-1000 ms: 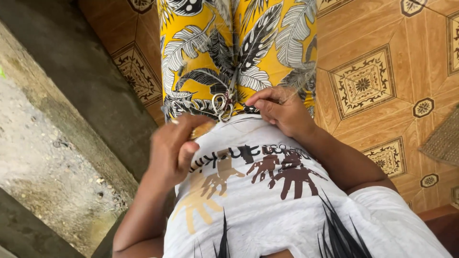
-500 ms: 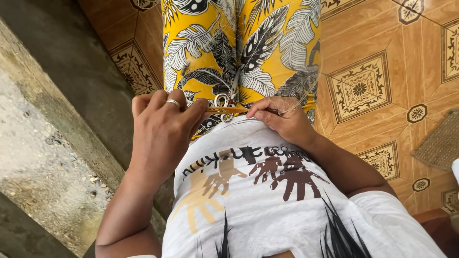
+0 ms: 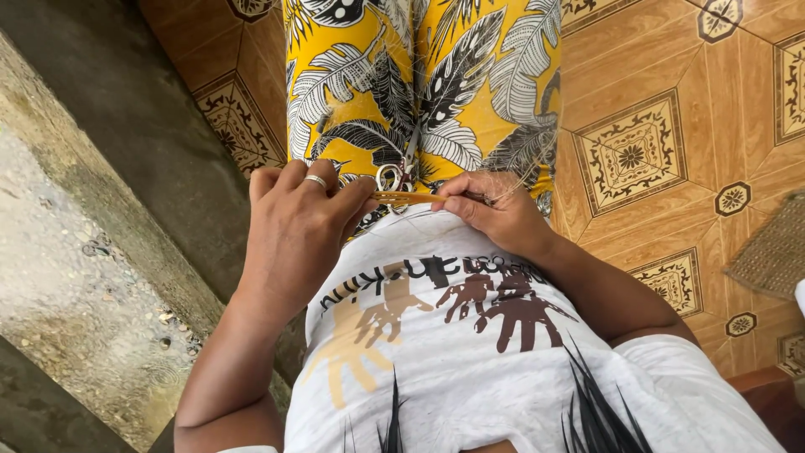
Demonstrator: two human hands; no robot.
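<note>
Left hand (image 3: 298,226) is curling its fingers and pinching one end of a thin yellow strip (image 3: 408,198) between thumb and forefinger; a ring (image 3: 315,180) is showing on one finger. Right hand (image 3: 495,214) is pinching the strip's other end, fingers bent tight. The strip is lying level between the two hands, stretched across the lap just above the hem of the white shirt (image 3: 470,352).

Scissors (image 3: 394,176) are sitting just beyond the strip, between the hands, handles resting on the yellow leaf-print trousers (image 3: 419,84); blades are pointing away from the body. Neither hand is touching them. Fine pale fibres (image 3: 528,168) are trailing past the right hand, over the thigh; where they end cannot be told.

Patterned brown floor tiles (image 3: 662,126) are spreading out beyond the right hand. A woven mat (image 3: 776,252) is lying well right of it. A rough concrete ledge (image 3: 75,252) is running along left of the left hand.
</note>
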